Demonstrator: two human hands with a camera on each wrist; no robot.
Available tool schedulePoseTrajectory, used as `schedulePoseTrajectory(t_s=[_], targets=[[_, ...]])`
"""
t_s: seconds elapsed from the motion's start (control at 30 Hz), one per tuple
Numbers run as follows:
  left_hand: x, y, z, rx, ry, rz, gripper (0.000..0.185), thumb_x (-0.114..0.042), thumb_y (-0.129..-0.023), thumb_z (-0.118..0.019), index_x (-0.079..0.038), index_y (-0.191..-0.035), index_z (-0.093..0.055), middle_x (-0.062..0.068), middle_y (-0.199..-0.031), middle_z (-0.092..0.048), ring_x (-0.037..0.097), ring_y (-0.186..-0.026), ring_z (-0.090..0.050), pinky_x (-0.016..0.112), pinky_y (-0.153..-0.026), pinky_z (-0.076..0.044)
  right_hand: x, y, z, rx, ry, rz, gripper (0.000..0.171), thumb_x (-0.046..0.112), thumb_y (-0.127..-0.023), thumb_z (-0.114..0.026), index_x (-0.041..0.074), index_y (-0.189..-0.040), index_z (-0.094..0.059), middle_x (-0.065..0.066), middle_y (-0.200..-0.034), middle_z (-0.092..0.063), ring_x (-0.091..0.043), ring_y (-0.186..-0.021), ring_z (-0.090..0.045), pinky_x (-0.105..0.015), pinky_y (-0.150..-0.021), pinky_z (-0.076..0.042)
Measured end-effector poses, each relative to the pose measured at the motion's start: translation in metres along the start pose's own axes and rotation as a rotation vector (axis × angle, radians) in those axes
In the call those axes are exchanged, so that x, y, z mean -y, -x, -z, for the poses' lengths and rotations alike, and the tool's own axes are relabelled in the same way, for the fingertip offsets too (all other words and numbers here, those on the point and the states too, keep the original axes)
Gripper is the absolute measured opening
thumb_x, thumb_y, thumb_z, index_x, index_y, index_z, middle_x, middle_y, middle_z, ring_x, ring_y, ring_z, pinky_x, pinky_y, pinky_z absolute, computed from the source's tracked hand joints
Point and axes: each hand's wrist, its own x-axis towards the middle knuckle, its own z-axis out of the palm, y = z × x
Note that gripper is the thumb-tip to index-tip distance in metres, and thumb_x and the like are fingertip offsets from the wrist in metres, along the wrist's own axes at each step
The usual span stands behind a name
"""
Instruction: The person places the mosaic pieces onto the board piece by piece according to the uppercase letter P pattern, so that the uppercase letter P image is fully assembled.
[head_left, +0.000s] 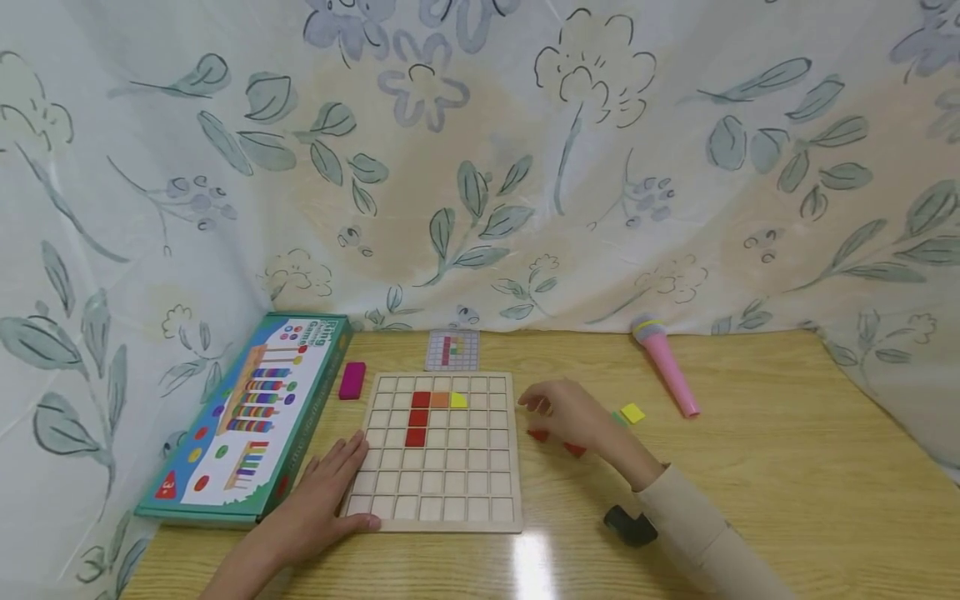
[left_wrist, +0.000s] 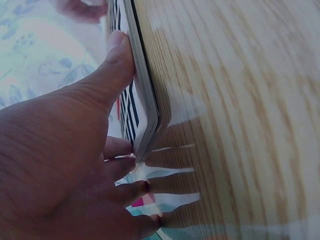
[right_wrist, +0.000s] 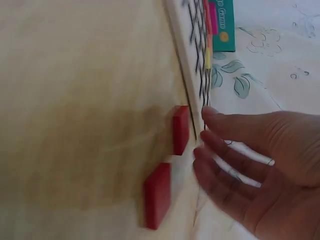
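Two loose red square tiles point(head_left: 557, 442) lie under the right hand point(head_left: 573, 414), whose spread fingers could knock them; the left hand point(head_left: 322, 500), flat and relaxed, steadies the pale wooden grid board point(head_left: 438, 517).

Your left hand point(head_left: 322, 500) rests on the near left corner of the grid board point(head_left: 437, 492), thumb along its front edge. The game box point(head_left: 247, 417) lies just left of that hand, and a small block point(head_left: 352, 380) sits beyond it, between box and board. Your right hand point(head_left: 573, 417) hovers just right of the board, over two loose tiles point(right_wrist: 167, 170) on the surface point(head_left: 750, 483). More tiles point(head_left: 630, 413) lie right of that hand, the toy microphone point(head_left: 666, 367) farther right and behind. A pattern card point(head_left: 452, 350) lies behind the board.
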Motion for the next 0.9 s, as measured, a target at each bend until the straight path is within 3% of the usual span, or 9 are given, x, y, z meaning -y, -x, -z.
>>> schedulePoseTrajectory(t_s=[0.17,0.37,0.63,0.9], targets=[[-0.001,0.0,0.001,0.008,0.001,0.013,0.101,-0.057,-0.08,-0.071,0.003,-0.151,-0.031,0.02,-0.159,-0.024,0.046,-0.144,-0.019,0.069,-0.11,-0.017,-0.005,0.009,-0.002,-0.004,0.015,-0.062,0.031,0.013,-0.079,-0.082,0.004,-0.106,-0.071,0.003,-0.085,-0.067,-0.01,-0.078,-0.06,-0.033,-0.075,-0.051],[-0.003,0.0,0.003,0.015,0.004,0.017,0.101,-0.057,-0.08,-0.071,0.003,-0.151,-0.03,0.02,-0.159,-0.023,0.046,-0.144,-0.019,0.069,-0.11,-0.017,-0.004,0.01,-0.002,0.015,0.003,-0.017,0.03,0.003,-0.077,-0.081,0.002,-0.106,-0.071,-0.001,-0.088,-0.068,-0.014,-0.084,-0.062,-0.033,-0.077,-0.053],[-0.002,-0.001,0.002,0.023,0.007,0.027,0.103,-0.059,-0.08,-0.07,0.001,-0.152,-0.029,0.018,-0.16,-0.022,0.045,-0.145,-0.018,0.068,-0.111,-0.015,-0.001,0.01,0.005,0.007,-0.035,0.017,0.031,-0.008,-0.076,-0.077,-0.001,-0.106,-0.07,-0.001,-0.084,-0.066,-0.015,-0.08,-0.062,-0.03,-0.072,-0.054],[-0.001,0.0,0.002,0.008,0.007,0.005,0.103,-0.058,-0.08,-0.07,0.003,-0.151,-0.03,0.02,-0.159,-0.024,0.046,-0.144,-0.019,0.069,-0.11,-0.016,0.01,0.0,0.004,-0.021,-0.058,0.108,0.029,-0.008,-0.079,-0.073,0.0,-0.106,-0.071,0.001,-0.083,-0.066,-0.013,-0.08,-0.061,-0.026,-0.071,-0.053]])
